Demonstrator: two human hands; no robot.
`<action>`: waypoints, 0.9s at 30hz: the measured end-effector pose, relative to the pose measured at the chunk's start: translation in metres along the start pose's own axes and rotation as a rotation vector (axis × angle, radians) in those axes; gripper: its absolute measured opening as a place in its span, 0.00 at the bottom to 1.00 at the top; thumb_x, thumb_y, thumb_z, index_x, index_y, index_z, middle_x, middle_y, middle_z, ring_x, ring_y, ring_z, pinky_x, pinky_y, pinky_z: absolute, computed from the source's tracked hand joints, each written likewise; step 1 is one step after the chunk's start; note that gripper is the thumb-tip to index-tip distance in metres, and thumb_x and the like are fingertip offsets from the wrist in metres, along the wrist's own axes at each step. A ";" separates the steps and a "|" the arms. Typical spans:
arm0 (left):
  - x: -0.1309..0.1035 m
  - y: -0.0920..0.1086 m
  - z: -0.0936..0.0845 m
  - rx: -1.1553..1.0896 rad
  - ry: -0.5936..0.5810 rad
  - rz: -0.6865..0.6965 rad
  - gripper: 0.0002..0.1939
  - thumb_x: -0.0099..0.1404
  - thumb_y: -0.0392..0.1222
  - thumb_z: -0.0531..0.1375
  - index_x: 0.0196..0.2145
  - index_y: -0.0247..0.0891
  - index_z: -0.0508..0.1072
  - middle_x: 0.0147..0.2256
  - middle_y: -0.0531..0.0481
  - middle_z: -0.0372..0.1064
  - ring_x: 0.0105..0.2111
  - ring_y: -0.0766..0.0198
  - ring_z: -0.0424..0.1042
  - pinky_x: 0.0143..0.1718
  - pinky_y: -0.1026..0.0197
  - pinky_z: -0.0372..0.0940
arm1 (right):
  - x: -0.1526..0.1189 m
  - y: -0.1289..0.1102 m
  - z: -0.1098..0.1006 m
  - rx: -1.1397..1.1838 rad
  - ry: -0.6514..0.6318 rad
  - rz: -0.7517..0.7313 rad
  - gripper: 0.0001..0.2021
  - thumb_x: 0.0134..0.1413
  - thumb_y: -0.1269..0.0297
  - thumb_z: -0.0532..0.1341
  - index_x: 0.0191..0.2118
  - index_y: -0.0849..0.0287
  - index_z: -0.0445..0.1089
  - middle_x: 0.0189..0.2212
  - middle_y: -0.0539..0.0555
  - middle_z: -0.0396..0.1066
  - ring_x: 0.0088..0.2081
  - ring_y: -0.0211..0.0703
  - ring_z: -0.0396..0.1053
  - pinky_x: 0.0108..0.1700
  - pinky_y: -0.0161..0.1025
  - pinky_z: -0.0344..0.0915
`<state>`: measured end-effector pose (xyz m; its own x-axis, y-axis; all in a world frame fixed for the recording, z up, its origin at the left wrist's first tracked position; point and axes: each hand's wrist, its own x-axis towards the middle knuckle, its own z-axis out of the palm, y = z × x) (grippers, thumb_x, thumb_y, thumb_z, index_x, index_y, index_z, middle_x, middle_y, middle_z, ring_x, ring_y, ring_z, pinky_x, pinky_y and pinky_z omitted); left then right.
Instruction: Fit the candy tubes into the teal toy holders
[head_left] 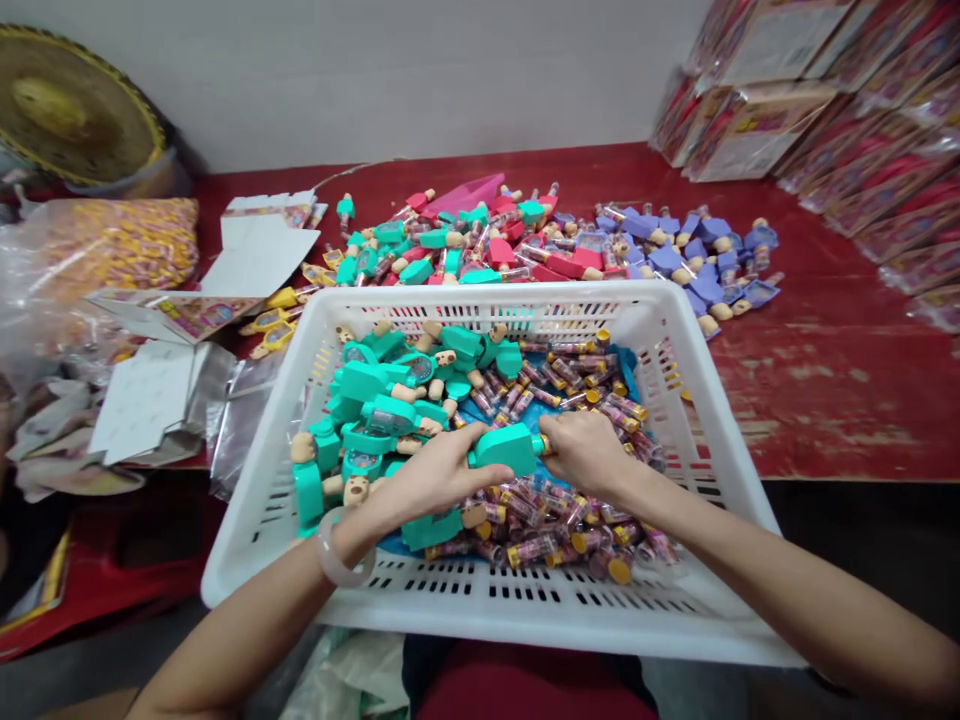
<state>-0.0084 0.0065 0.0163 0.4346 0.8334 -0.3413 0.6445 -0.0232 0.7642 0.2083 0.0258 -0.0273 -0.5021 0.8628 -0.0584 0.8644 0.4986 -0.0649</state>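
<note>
Teal, the toy (505, 452) is grasped by the left hand (433, 468), likely for steadiness, the right hand (589, 452) clenched at its neck, above tubes (534, 547).

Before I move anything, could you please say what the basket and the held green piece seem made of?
White basket: probably moulded plastic, satin finish; slotted walls and a rounded rim suggest it. Green piece: likely hard plastic, smooth, with even colour and crisp edges.
</note>
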 end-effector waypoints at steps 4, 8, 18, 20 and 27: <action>0.001 0.002 0.003 -0.263 -0.113 -0.132 0.17 0.56 0.53 0.63 0.35 0.36 0.70 0.30 0.52 0.70 0.26 0.68 0.64 0.25 0.66 0.56 | -0.006 -0.003 0.000 -0.032 0.161 -0.126 0.06 0.45 0.71 0.55 0.24 0.61 0.68 0.19 0.55 0.70 0.23 0.41 0.63 0.27 0.39 0.42; 0.006 -0.004 0.004 -0.642 -0.409 -0.331 0.19 0.54 0.55 0.64 0.30 0.34 0.68 0.23 0.52 0.71 0.12 0.76 0.49 0.14 0.66 0.42 | -0.011 -0.005 -0.003 -0.016 0.178 -0.189 0.05 0.43 0.70 0.56 0.24 0.61 0.69 0.20 0.56 0.70 0.23 0.41 0.62 0.28 0.40 0.43; 0.007 -0.005 0.011 -0.793 -0.461 -0.409 0.17 0.54 0.52 0.64 0.27 0.35 0.65 0.20 0.51 0.70 0.09 0.77 0.47 0.11 0.67 0.38 | -0.017 -0.014 -0.015 -0.002 -0.072 -0.065 0.09 0.47 0.70 0.54 0.32 0.63 0.72 0.24 0.61 0.72 0.28 0.47 0.67 0.30 0.40 0.49; 0.006 -0.005 0.011 -0.678 -0.420 -0.331 0.18 0.56 0.54 0.62 0.29 0.36 0.66 0.20 0.54 0.68 0.11 0.76 0.46 0.12 0.66 0.40 | -0.014 -0.014 -0.014 -0.006 -0.150 -0.048 0.10 0.47 0.67 0.55 0.34 0.63 0.72 0.26 0.62 0.73 0.28 0.48 0.68 0.29 0.39 0.50; 0.007 -0.008 0.020 0.310 -0.071 0.239 0.23 0.60 0.52 0.59 0.49 0.37 0.69 0.34 0.46 0.71 0.32 0.56 0.70 0.30 0.62 0.58 | 0.001 0.002 -0.004 0.351 -0.657 -0.051 0.08 0.43 0.61 0.60 0.25 0.60 0.70 0.21 0.52 0.69 0.21 0.38 0.62 0.23 0.34 0.50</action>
<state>0.0020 0.0019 -0.0028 0.6311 0.7441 -0.2189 0.6743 -0.3868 0.6291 0.2096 0.0281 -0.0232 -0.5489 0.5570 -0.6232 0.8356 0.3856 -0.3913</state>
